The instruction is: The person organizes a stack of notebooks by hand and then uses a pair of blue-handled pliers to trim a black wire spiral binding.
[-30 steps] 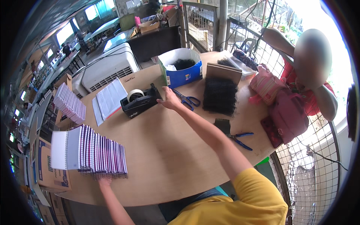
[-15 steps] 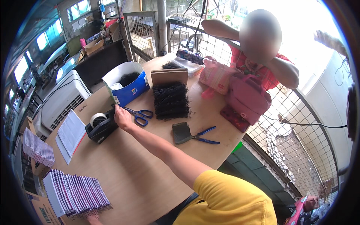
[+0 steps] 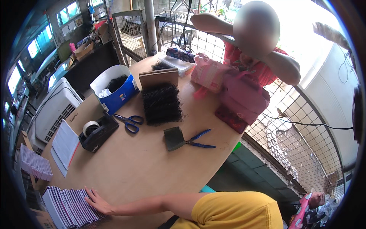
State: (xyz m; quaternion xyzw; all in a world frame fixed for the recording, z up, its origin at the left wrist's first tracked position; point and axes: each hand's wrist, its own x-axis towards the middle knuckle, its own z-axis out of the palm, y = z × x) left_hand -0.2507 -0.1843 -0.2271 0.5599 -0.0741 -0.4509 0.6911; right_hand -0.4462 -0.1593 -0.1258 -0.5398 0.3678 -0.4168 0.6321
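My right hand [image 3: 100,204] rests on the right side of a stack of spiral-bound notebooks [image 3: 70,206] at the near left of the table. Its fingers are outstretched and apart, touching the bound edges, and it grips nothing. The notebooks are packed closely, with their coil bindings facing up. My left hand does not show; the lower edge of the picture cuts off the near end of the stack. Beyond the notebooks a black tape dispenser [image 3: 100,133] stands beside blue-handled scissors [image 3: 131,123].
Black binding coils [image 3: 162,104] lie in a pile by a blue box [image 3: 121,96]. Blue-handled pliers [image 3: 200,139] touch a dark block [image 3: 174,138]. Papers [image 3: 65,145] and another notebook stack [image 3: 35,162] are left. A person [image 3: 263,68] is across the table beside pink bags [image 3: 244,95].
My right hand has left the tape dispenser and come back to the notebook stack at the near left. The left hand, partly visible before at the stack, no longer shows. The view has shifted slightly.
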